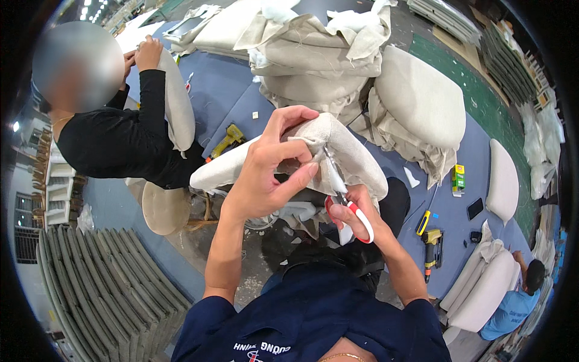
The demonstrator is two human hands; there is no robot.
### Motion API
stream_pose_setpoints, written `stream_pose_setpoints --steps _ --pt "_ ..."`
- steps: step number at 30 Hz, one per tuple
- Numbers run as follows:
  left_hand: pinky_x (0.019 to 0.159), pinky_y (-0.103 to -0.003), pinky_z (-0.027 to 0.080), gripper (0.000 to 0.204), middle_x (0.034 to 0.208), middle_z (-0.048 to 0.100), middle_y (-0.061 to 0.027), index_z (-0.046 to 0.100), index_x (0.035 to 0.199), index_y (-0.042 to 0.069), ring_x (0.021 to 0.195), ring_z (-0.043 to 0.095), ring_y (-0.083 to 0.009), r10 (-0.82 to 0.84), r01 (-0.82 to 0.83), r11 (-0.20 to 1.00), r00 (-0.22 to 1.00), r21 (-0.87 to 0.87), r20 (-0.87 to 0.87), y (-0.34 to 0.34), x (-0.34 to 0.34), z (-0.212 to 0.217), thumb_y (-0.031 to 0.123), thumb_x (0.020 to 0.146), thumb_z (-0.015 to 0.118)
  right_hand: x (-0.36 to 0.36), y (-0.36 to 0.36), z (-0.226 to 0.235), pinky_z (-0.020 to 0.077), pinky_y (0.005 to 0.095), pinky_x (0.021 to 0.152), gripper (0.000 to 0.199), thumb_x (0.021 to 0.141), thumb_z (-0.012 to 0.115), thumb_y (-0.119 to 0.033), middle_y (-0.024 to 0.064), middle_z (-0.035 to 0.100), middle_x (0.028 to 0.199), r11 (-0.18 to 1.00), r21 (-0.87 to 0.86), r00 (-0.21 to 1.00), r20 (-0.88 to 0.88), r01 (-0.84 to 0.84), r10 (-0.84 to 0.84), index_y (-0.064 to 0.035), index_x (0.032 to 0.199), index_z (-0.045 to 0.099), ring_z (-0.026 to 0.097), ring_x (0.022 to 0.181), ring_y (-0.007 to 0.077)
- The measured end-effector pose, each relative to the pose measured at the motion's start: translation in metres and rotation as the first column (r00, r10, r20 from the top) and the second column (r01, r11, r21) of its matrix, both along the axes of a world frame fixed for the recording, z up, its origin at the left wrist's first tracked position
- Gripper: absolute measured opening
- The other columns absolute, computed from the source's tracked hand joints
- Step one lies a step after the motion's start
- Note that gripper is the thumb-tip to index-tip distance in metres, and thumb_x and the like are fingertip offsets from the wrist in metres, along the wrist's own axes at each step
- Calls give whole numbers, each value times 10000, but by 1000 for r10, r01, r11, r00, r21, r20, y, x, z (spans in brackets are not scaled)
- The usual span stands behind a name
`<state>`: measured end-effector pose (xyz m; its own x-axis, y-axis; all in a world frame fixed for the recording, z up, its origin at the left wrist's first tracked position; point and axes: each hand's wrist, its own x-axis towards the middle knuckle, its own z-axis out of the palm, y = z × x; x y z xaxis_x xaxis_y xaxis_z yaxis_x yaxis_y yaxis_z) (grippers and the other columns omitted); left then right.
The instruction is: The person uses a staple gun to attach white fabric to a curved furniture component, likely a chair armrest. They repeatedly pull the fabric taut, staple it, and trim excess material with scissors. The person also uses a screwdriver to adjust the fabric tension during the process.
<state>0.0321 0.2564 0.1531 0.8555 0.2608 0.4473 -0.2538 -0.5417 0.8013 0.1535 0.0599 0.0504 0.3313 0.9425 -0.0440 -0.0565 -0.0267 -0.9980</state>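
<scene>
1. Nearest the lens, at lower centre of the frame, the wearer's dark blue shirt (313, 314) is seen, both forearms rising from it toward mid-frame.
2. Left hand (268, 175) is clenched on a fold of beige fabric at the end of the upholstered cushion (338, 154), centre frame; thumb and fingers pinch it taut, apparently so the cut edge is kept steady.
3. Right hand (356, 211) is wrapped through the red-handled scissors (345, 202); blades are pointed up into the pinched fabric, just beside the left fingertips.
4. Cushion is held raised off the blue worktable (229, 90), likely for access to its underside seam.
5. Yellow staple gun (431, 244) and yellow-handled tool (423, 222) are parked at right, within reach.
6. Covered cushions (422, 96) are stacked at upper centre.
7. A co-worker in black (114, 139) is occupied with another cushion, upper left.
</scene>
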Motion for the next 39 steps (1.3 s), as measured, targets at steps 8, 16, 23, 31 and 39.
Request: stream_pose_setpoints --steps 8,16,23,31,39 --pt "998 -365 460 135 1365 521 -227 577 721 4 1197 583 -365 -38 33 994 998 109 49 8 18 -6 45 748 702 -12 2 4 362 281 443 475 923 743 -374 5 540 512 987 81 990 22 135 -137 14 666 644 484 477 79" --pt "1056 -374 393 145 1464 479 -298 566 630 8 1277 539 -358 -88 96 989 993 112 -73 14 56 -13 96 654 679 32 -32 -4 443 273 585 456 936 723 -414 18 555 627 971 135 962 164 197 -218 -15 747 607 538 619 109" --pt "1083 -428 382 131 1446 509 -290 566 586 31 1304 528 -405 -66 71 992 996 100 -55 16 49 -22 122 571 659 100 -177 -98 506 441 694 414 880 770 -393 172 643 780 337 -361 469 818 869 -333 4 874 650 637 719 321" --pt "1074 -429 402 124 1406 570 -233 602 572 42 1263 569 -398 43 -23 970 996 243 -75 -4 51 -8 149 540 656 109 -159 -117 454 483 990 455 804 784 -192 183 617 1182 464 128 121 875 876 -469 5 1193 655 578 1089 413" --pt "1058 -467 420 149 1397 577 -176 568 586 26 1250 560 -397 82 -87 962 996 259 33 -32 54 -12 126 595 678 62 13 19 478 445 769 459 705 789 -83 99 614 1015 656 751 -2 658 76 -753 -50 1157 715 574 829 272"
